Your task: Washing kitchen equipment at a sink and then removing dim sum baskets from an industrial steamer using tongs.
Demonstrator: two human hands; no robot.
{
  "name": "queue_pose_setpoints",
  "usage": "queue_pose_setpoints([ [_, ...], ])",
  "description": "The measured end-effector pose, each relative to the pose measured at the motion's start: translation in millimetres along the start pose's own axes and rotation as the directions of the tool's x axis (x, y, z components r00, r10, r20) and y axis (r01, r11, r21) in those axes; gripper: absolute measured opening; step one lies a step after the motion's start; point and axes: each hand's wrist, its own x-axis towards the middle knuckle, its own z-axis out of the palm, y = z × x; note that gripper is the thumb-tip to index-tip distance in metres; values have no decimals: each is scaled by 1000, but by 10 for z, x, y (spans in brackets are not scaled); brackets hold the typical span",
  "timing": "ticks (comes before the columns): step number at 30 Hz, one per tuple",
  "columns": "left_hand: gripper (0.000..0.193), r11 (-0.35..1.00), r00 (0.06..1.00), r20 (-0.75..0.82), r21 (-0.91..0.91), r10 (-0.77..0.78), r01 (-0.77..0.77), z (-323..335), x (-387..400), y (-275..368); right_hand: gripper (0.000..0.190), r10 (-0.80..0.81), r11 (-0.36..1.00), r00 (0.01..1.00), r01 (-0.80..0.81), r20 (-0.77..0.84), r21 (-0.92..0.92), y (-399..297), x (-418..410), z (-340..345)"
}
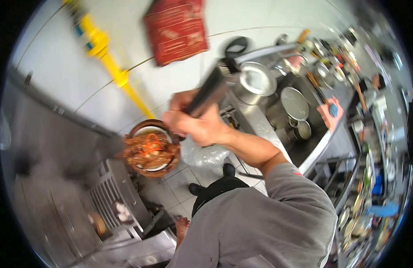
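Observation:
My right hand (pixel 201 125) is closed around a thick black handle (pixel 209 88), blurred by motion. The handle's lower end lies by the rim of a brown round bowl (pixel 174 165); whether they are joined cannot be told. A white inner dish in the bowl holds browned food (pixel 151 149) in sauce with orange shreds on top. Past the handle's upper end is a blurred black rounded thing (pixel 236 47). My left hand (pixel 182 224) hangs low beside my grey shirt, partly hidden; what it may hold does not show. Clear plastic (pixel 203 154) lies beyond my right wrist.
A yellow pipe (pixel 116 70) and a red printed packet (pixel 179 31) are at the white wall. To the right, a steel sink (pixel 273 140) holds pots, with a lidded pot (pixel 256 80) beside it. Steel equipment (pixel 116 194) stands at left. A person (pixel 370 90) is far right.

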Motion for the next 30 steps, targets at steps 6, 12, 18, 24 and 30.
queue_pose_setpoints([
  [6,16,943,949,279,250,147,-220,-44,735,206,24,-182,977,939,140,-290,-158,-1041,-1070,-1875],
  [12,7,995,979,184,-44,-83,93,-242,917,938,27,-378,903,591,68,-712,-424,-1402,-2376,-3588],
  [18,5,906,892,241,-93,-382,413,63,839,2296,28,-549,811,174,-123,-817,-571,-1534,-3319,-5442],
  [24,8,927,931,49,126,-361,353,211,693,2936,28,-700,697,-12,-230,-714,-680,-1775,-3715,-7142],
  [30,8,892,903,-26,146,-429,428,234,619,3342,26,-763,642,-176,-330,-623,-693,-1947,-3470,-8646],
])
